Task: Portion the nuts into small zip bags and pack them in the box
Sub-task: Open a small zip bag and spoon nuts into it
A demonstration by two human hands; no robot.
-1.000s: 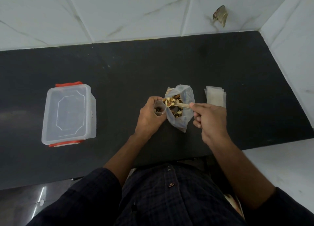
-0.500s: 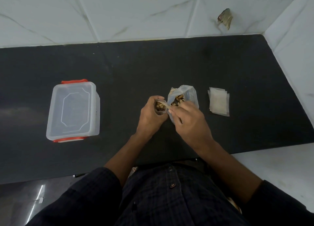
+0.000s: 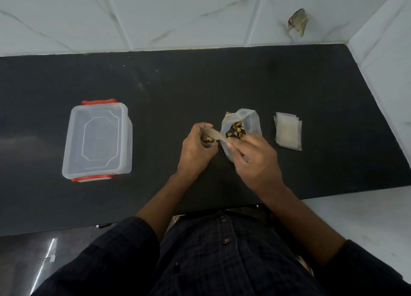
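My left hand [image 3: 195, 150] grips a small zip bag [image 3: 206, 140] upright on the black counter, with a few nuts showing in its mouth. My right hand [image 3: 253, 160] holds a wooden spoon [image 3: 216, 135] whose bowl is tipped over the small bag's opening. Right behind the right hand stands a larger clear bag of mixed nuts [image 3: 241, 127], open at the top. A stack of empty small zip bags [image 3: 288, 130] lies flat to the right. A clear plastic box [image 3: 97, 140] with red clips, its lid on, sits to the left.
The black counter [image 3: 200, 84] ends at a white tiled wall behind and a white wall on the right. Its front edge runs just above my lap. A scrap of brownish material [image 3: 298, 24] sticks to the back wall.
The right hand carried the spoon from the large nut bag leftward to the small bag and tipped it there. The left hand stayed in place.
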